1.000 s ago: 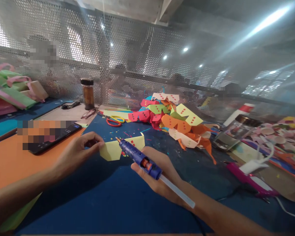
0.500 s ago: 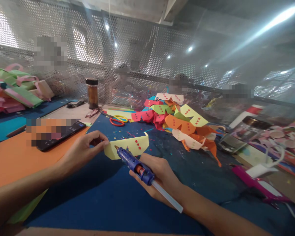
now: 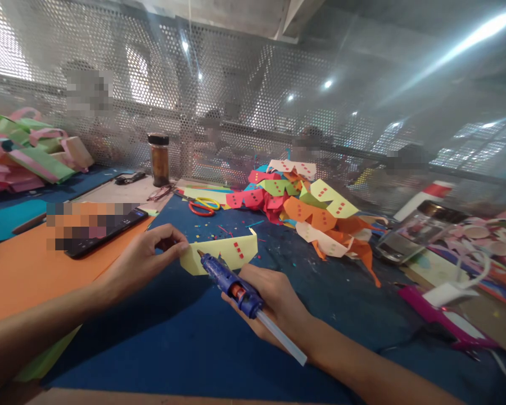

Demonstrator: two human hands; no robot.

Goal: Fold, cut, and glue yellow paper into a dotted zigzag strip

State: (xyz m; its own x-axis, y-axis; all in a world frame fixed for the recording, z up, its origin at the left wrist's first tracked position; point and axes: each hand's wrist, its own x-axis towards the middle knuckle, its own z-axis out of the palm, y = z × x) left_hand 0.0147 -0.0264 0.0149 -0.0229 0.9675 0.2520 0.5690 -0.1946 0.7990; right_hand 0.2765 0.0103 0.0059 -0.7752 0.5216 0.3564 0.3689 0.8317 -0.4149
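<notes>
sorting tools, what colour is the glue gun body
It's a blue plastic glue gun with an orange trigger; head view.

Paper piece [image 3: 223, 254] lies between phone [image 3: 103, 230] and paper pile [image 3: 307, 208].

Heap of coloured paper cutouts [image 3: 307, 208] on the counter [image 3: 185, 337]; scissors [image 3: 202, 206] just left of it; dark jar [image 3: 158, 160] standing by perforated screen [image 3: 244, 84]; phone [image 3: 126, 220] lying on orange sheet [image 3: 17, 275]; glass jar [image 3: 417, 230] tipped far right.
</notes>
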